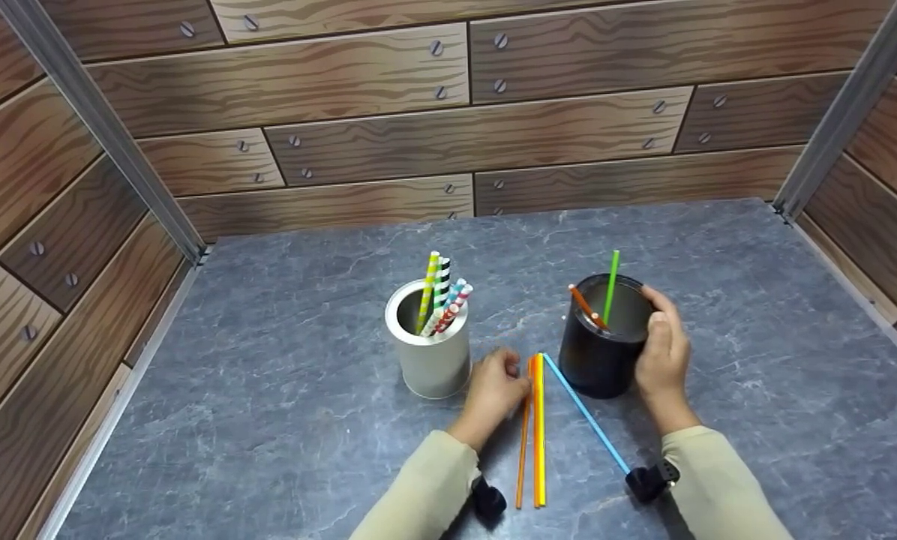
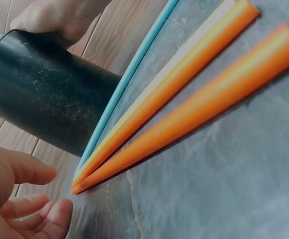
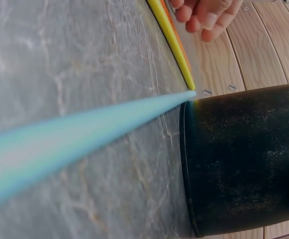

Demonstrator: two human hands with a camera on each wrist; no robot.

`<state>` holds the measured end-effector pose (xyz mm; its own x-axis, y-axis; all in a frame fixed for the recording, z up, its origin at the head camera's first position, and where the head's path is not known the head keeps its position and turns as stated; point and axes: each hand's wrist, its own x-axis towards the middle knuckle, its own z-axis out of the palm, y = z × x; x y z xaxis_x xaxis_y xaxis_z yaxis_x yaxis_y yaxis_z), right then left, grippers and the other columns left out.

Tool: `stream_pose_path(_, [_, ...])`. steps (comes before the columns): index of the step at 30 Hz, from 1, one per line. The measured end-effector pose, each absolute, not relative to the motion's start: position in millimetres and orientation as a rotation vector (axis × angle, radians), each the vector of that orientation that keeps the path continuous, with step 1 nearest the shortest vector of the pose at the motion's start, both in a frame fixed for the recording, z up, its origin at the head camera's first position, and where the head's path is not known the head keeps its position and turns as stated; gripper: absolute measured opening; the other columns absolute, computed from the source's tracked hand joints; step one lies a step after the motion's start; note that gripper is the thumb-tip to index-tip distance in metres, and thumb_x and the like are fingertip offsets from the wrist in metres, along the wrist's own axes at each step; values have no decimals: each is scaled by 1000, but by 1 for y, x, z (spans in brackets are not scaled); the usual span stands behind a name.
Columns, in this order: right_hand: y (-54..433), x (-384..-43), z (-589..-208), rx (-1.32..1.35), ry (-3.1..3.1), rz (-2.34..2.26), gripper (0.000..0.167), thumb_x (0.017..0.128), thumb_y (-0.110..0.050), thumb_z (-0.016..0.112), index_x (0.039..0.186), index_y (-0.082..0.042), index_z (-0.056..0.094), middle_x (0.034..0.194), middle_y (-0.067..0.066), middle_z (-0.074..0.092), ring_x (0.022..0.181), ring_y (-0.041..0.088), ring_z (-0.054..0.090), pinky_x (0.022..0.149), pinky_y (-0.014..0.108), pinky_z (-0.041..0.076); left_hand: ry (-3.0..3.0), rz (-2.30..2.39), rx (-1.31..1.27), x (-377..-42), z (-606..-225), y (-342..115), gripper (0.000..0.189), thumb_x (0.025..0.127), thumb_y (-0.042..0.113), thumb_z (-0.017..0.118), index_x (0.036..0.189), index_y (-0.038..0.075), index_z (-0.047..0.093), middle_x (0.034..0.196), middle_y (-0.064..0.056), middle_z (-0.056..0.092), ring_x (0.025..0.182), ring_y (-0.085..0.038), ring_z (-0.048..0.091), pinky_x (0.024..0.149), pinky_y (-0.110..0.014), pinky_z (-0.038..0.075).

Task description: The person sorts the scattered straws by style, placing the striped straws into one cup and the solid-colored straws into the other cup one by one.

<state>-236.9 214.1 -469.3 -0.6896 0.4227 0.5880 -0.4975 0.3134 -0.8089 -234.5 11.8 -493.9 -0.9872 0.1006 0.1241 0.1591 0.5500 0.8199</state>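
We hold the black cup (image 1: 598, 367) with our right hand (image 1: 662, 360), fingers curled on its outside near the rim. Our left hand (image 1: 496, 386), fingers loosely bent, apart and empty, is just beside the orange straws (image 2: 194, 108); the yellow straw (image 1: 541, 435) and blue straw (image 1: 591, 420) also lie on the counter (image 1: 268, 420). We judge this a pick-up step; the next move calls for pinching one straw.

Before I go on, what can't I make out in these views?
Head: lower ends of the striped straws, hidden by the white cup.
Head: lower end of the green straw, hidden by the front of the black cup.
Head: some fingers of the right hand, hidden behind the black cup.
Right wrist: near end of the blue straw, cut off by the left edge.
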Motion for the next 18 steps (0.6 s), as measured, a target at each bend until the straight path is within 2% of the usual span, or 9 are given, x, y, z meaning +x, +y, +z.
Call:
stream_pose_path(9, [215,-237,-470,71,-1789,1477,39,93,-1,26,119,13,52,121,21,56,110,-2,48,96,14,35,-2804,-1374,-170,-236,-492,22,24,72,4,68,95,1,64,78,-4,61,68,-13,52,62,-22,46])
stream_pose_path(13, [214,-237,-471,78,-1793,1483,39,93,-1,26,119,14,52,121,29,53,111,-2,48,96,14,35,-2812,-1359,-169,-236,-494,25,22,70,-2,67,92,1,64,75,-3,60,65,-11,51,59,-19,46])
stream_pose_path(18, [215,-238,-471,93,-1792,1484,40,93,-1,26,120,13,52,121,30,52,110,-2,48,95,14,35,-2826,-1241,-216,-238,-494,26,18,70,-4,62,87,1,67,68,-2,60,61,-13,50,55,-20,44])
